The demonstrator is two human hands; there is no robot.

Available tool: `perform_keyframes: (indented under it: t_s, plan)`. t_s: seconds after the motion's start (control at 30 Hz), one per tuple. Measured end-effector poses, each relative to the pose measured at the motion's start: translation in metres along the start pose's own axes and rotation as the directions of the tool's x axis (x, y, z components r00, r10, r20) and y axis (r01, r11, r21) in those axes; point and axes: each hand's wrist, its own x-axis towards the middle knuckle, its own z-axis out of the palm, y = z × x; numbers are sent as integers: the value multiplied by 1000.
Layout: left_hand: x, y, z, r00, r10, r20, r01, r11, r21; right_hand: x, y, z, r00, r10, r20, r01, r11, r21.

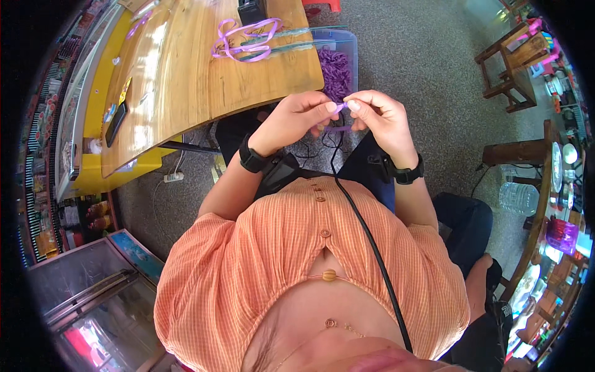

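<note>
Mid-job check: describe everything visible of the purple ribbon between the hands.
The purple ribbon is narrow and slightly shiny, fabric or plastic by its look. A bunched part is pinched by the left hand and right hand, near the table corner in view; a flat purple stretch shows below. Whether they join is hidden.

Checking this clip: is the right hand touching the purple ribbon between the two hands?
Touching. The head view shows the right hand pinching the purple ribbon, with no visible gap.
</note>
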Motion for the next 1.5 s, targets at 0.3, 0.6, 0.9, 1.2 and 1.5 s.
perform_keyframes:
  t_s: [0.3,0.6,0.9,1.2,1.5]
  plan:
    - [8,8,12,994,108,18,-107,993,-43,-6,-15,-5,988,-135,75,141,985,-96]
    - [4,11,37,968,234,90,-132,783,-608,-31,-25,1,992,-125,16,115,947,300]
    - [-12,40,56,882,465,82,-300,685,-665,-56,-37,3,924,-382,29,317,803,505]
    - [-30,35,66,858,491,153,-386,811,-440,-68,-36,8,947,-229,226,190,965,180]
    - [-24,17,72,900,405,159,-284,823,-491,-70,-22,10,930,-220,296,12,821,571]
